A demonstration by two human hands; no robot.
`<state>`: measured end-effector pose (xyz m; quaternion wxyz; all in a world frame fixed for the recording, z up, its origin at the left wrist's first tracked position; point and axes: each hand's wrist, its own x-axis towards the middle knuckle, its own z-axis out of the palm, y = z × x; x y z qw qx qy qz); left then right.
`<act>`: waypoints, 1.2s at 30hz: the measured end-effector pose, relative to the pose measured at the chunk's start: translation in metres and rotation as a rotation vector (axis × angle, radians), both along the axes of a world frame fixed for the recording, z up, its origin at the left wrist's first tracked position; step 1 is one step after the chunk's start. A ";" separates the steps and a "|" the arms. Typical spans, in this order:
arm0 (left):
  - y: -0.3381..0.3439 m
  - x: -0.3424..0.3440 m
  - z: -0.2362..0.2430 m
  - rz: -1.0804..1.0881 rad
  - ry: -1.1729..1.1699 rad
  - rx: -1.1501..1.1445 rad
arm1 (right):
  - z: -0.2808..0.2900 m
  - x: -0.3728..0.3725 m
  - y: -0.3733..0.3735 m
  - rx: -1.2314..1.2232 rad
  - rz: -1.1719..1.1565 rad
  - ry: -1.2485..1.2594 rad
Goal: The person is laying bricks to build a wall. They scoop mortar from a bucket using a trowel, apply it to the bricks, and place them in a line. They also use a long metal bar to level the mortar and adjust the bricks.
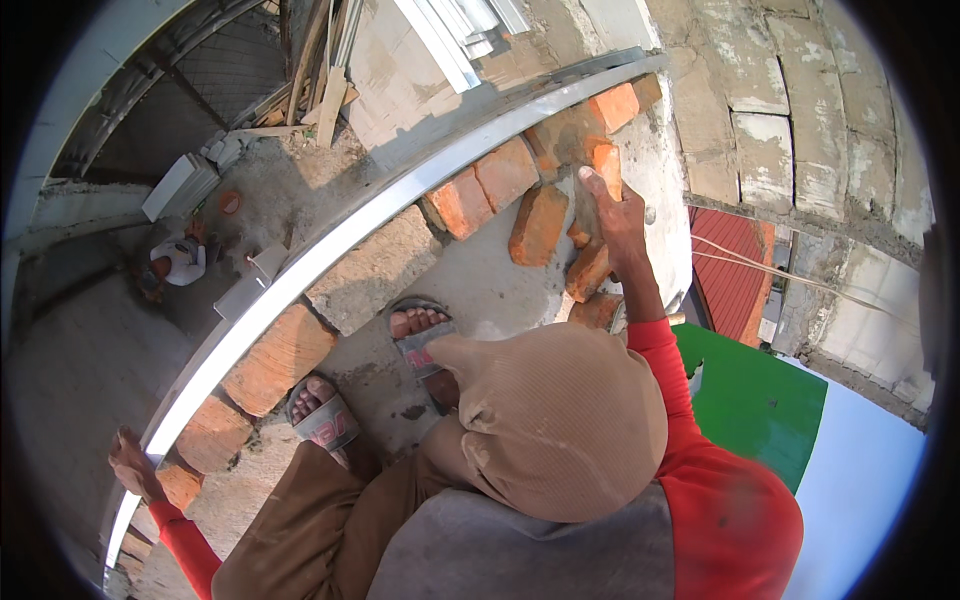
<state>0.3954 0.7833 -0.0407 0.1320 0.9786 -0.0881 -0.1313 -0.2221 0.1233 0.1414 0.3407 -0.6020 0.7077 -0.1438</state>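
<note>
My right hand reaches forward and is closed around a broken orange brick. A wet grey patch of mortar lies just beside it. Far to the left, my left hand grips a long silver metal bar, fingers over its outer edge. This bar runs along the outer side of a row of bricks, among them an orange brick, a grey block and a reddish brick. Loose brick pieces, such as an orange one, lie near my right hand.
My sandalled feet stand on the ledge behind the bricks. Beyond the bar is a drop to a lower floor, where a person in a white shirt is. A block wall rises at right, above a green panel.
</note>
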 end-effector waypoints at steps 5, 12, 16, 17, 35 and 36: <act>-0.010 -0.005 0.016 -0.073 -0.053 0.181 | -0.041 -0.066 0.014 0.029 -0.018 0.643; -0.054 -0.029 0.036 0.071 -0.106 0.197 | -0.005 0.056 -0.080 -0.309 0.412 0.319; -0.067 -0.043 0.051 0.076 -0.200 0.126 | -0.019 0.222 -0.102 -0.284 0.775 0.275; -0.070 -0.044 0.053 0.088 -0.211 0.105 | -0.027 0.261 -0.101 -0.306 0.920 0.307; -0.105 -0.048 0.079 0.241 -0.075 0.051 | -0.252 0.436 -0.055 0.441 1.261 0.304; -0.106 -0.049 0.080 0.268 -0.055 0.043 | -0.254 0.424 -0.057 0.486 1.286 0.337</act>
